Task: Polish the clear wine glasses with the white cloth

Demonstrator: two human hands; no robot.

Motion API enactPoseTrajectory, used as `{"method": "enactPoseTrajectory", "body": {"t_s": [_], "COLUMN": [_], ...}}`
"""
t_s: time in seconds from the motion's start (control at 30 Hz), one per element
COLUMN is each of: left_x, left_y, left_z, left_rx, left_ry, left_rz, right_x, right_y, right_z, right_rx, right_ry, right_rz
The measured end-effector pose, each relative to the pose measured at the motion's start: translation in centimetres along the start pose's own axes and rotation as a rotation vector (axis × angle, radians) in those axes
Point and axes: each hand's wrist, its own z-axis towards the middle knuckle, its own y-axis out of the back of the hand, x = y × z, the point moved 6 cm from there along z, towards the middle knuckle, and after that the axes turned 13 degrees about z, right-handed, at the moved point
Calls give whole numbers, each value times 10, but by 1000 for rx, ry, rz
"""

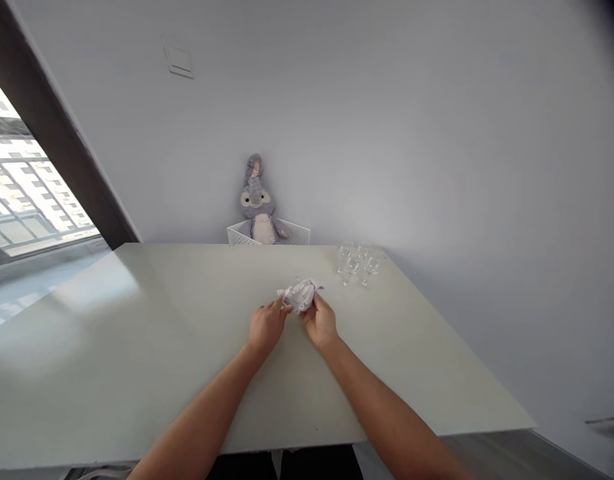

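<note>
A crumpled white bundle, which looks like paper or thin wrapping, is between my two hands above the middle of the table. My left hand pinches its left side, fingers closed on the edge. On the other side, my right hand grips the bundle's lower right, with the thumb and fingers around it. Whether anything lies inside the bundle cannot be seen. Several clear stemmed glasses stand close together to the right, near the table's back right corner.
The pale table reaches to the wall. Behind its back edge, a grey plush toy sits in a white perforated basket. A window with a dark frame is at the left.
</note>
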Motion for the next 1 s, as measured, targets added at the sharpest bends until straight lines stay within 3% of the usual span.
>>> {"method": "enactPoseTrajectory", "body": {"t_s": [0.13,0.3,0.43,0.6,0.7,0.8,0.93,1.0], "left_x": [-7,-23,-17,5,9,16,32,41], "left_y": [0,18,24,0,-10,-9,-10,-10], "left_z": [-2,-8,-2,7,5,5,6,6], "left_rx": [-47,-191,-141,130,226,171,61,-25], "left_ry": [28,-32,-5,311,475,560,690,754], "left_rz": [-20,-60,-217,-1000,-1289,-1394,-1523,-1534], "right_x": [-20,-22,-13,1,-1,3,25,26], "right_y": [-14,-15,-3,-5,-13,-10,6,2], "right_z": [-19,-21,-11,-12,-17,-12,-1,-4], "right_rx": [64,151,121,173,255,246,42,111], "right_ry": [-47,26,37,141,178,170,240,262], "right_rz": [-8,-127,-289,-682,-861,-818,-823,-870]}}
